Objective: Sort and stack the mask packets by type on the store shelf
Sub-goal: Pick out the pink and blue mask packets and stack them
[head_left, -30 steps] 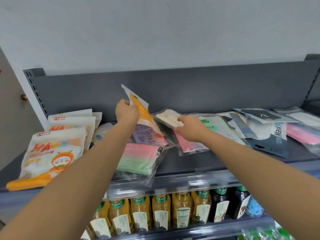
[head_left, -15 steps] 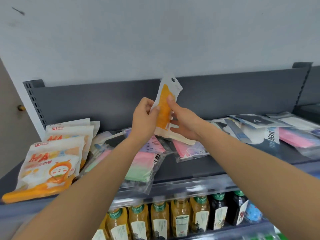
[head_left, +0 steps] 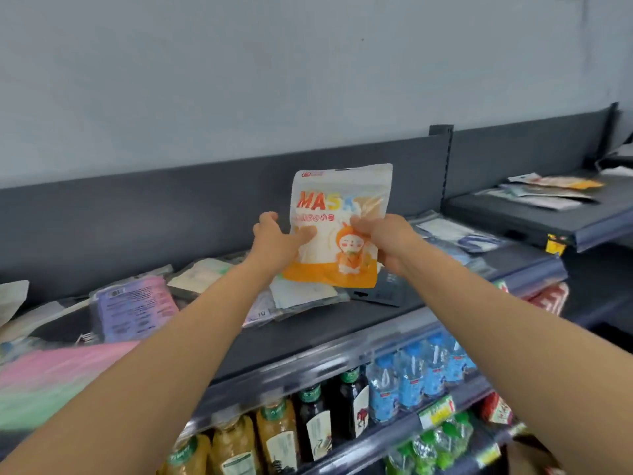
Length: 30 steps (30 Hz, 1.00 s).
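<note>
Above the top shelf [head_left: 308, 337], in front of its grey back panel [head_left: 154, 214]: one orange-and-white mask packet [head_left: 337, 207], upright, print facing the camera ("MAS…" legible, cartoon figure below). It is held clear of the shelf by two hands. The left hand [head_left: 275, 243] grips the left edge, thumb across the front. The right hand [head_left: 385, 240] grips the right edge, fingers curled onto the front.

On the shelf beneath and around it, loose packets lie flat and overlapping:
- one white packet [head_left: 301, 293] directly below the held one
- one dark packet [head_left: 382, 294] just beside it
- one cream packet [head_left: 202, 275]
- one purple packet [head_left: 133, 308]
- one pink-and-green packet [head_left: 51, 382], blurred, at near left
- blue-and-white packets [head_left: 459, 234] to the right, count unclear

Next shelf section [head_left: 513, 214], right: a few flat packets [head_left: 548, 192].

Lower tier: three amber bottles [head_left: 277, 431], two dark bottles [head_left: 352, 406], about four blue-labelled water bottles [head_left: 411, 380].
</note>
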### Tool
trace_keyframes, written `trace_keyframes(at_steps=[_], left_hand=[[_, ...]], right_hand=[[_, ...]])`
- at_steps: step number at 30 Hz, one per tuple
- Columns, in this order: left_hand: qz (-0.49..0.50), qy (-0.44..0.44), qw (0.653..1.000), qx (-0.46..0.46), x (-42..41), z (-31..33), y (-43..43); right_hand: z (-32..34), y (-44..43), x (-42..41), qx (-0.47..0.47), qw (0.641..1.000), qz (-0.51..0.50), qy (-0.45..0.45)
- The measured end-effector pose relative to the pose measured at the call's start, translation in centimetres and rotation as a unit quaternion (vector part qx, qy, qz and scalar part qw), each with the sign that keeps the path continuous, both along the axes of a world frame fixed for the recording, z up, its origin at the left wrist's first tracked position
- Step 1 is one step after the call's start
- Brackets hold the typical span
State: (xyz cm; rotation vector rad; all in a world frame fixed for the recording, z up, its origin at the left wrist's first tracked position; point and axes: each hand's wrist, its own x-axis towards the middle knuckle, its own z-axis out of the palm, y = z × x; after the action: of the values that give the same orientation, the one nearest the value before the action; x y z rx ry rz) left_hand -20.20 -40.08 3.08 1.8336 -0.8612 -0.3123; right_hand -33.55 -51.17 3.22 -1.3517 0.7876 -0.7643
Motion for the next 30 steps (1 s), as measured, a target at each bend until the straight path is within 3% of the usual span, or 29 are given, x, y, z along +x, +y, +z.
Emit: trace_keyframes(at_steps=[2,5,9,15,25,30], left_hand=[[-0.047,0.117,0.992,-0.002,-1.7,0.0,-2.7],[-0.11,0.177,0.978,-0.023,-4.8,-0.2,-6.4],[-0.142,0.163,0.975,-0.05,-9.4,0.0,-11.0],[-0.113,0.176,0.975,-0.07,-12.7,0.0,-15.8],[-0.147,0.208,0.962,-0.095,-13.2,0.2,-22.5],[-0.17,0.22,0.954,-0.109,-12.4,1.1,-26.4]], right_hand=[[-0.1,-2.0,-2.8,-0.012,1.0,-0.002,0.007],[-0.1,-5.0,-6.7,-0.041,0.998,-0.027,0.036],[-0.3,-9.0,-11.6,-0.033,0.995,-0.078,0.056],[-0.6,-13.9,-16.1,-0.044,0.985,-0.141,0.091],[-0.9,-20.2,-17.4,-0.076,0.971,-0.196,0.111],[0.2,-23.7,-17.6,-0.137,0.946,-0.244,0.166]])
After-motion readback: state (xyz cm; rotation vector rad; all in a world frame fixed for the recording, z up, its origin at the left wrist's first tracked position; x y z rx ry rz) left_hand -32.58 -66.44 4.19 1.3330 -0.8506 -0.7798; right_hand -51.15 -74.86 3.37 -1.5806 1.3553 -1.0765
